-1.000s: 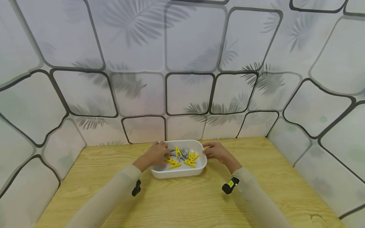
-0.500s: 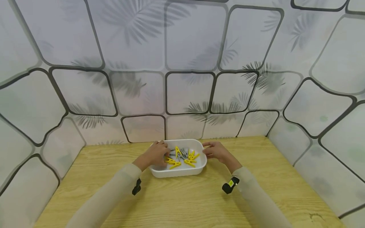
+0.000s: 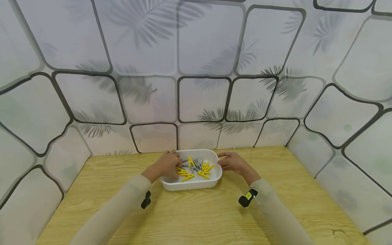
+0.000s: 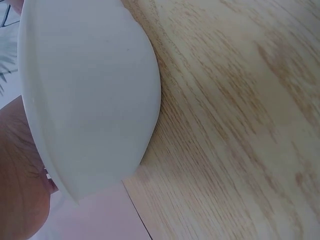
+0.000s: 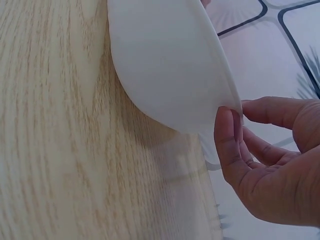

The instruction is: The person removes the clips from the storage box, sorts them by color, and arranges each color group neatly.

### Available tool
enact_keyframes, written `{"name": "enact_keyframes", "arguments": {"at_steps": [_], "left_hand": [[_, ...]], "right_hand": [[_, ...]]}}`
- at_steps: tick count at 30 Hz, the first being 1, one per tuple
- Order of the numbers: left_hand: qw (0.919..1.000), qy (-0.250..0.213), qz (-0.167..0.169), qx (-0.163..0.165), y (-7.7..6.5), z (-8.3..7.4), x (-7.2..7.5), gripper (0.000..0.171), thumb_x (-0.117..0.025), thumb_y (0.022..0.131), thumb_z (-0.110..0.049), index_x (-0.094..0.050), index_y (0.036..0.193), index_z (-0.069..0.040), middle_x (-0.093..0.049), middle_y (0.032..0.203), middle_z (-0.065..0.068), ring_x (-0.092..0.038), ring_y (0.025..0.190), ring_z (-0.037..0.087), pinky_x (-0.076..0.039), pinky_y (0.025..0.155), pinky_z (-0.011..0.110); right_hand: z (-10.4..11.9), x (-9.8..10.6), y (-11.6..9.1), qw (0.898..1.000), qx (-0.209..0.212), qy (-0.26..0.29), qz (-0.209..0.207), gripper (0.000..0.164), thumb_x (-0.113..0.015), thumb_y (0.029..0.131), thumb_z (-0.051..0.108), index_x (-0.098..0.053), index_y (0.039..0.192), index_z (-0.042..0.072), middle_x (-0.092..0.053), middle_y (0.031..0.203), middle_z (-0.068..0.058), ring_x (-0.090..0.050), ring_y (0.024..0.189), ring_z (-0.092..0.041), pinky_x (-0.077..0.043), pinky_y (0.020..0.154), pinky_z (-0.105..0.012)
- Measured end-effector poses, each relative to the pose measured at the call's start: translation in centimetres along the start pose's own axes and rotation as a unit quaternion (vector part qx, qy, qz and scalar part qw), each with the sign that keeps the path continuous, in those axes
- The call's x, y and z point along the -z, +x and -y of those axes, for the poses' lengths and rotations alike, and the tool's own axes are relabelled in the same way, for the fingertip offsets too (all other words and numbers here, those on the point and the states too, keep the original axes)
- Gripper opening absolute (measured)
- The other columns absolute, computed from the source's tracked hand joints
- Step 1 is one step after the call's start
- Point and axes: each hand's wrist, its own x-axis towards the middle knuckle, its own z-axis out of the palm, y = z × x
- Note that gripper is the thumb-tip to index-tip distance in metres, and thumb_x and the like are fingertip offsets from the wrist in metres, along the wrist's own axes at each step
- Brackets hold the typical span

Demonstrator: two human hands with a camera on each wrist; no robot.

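Note:
A white plastic tray (image 3: 193, 185) holds several yellow clothespins (image 3: 188, 177) and several grey clothespins (image 3: 198, 164). My left hand (image 3: 166, 164) reaches over the tray's left end, its fingers bent down inside beside the clothespins. Its fingertips are mostly hidden, and I cannot tell if they hold a clothespin. In the left wrist view the tray wall (image 4: 95, 90) covers most of that hand (image 4: 22, 175). At the opposite end, my right hand (image 3: 236, 164) pinches the tray's rim between thumb and fingers, as the right hand (image 5: 275, 170) shows up close.
The tray stands on a light wood table (image 3: 196, 217), near its back edge. Behind and at both sides rise panels (image 3: 147, 98) printed with dark outlines and leaves. Each sleeve carries a small black camera, one at the left wrist (image 3: 146, 200) and another at the right (image 3: 247, 198).
The left hand has shifted very slightly left. The right hand keeps its place at the rim, and the clothespins lie as before.

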Motion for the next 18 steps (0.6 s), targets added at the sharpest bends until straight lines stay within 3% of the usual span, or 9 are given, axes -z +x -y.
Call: {"name": "enact_keyframes", "arguments": {"at_steps": [7, 18], "left_hand": [[0.9999, 0.003, -0.01, -0.002, -0.25, -0.09, 0.16, 0.025, -0.083, 0.075, -0.032, -0.067, 0.084, -0.016, -0.05, 0.086, -0.004, -0.043, 0.085, 0.018, -0.038, 0.08, 0.04], [0.9987, 0.008, -0.05, -0.008, -0.36, 0.23, 0.39, 0.03, -0.085, 0.074, -0.034, -0.064, 0.081, -0.014, -0.054, 0.084, -0.004, -0.043, 0.084, 0.017, -0.042, 0.081, 0.041]], "right_hand": [[-0.08, 0.04, 0.16, 1.0, -0.01, 0.012, 0.009, 0.046, -0.061, 0.098, 0.004, -0.051, 0.141, -0.009, -0.072, 0.101, -0.008, -0.069, 0.083, -0.011, -0.059, 0.075, -0.027], [-0.07, 0.27, 0.0, 0.999, -0.012, 0.032, 0.03, 0.046, -0.062, 0.098, 0.004, -0.049, 0.139, -0.013, -0.071, 0.093, -0.002, -0.068, 0.081, -0.01, -0.059, 0.073, -0.025]]}}
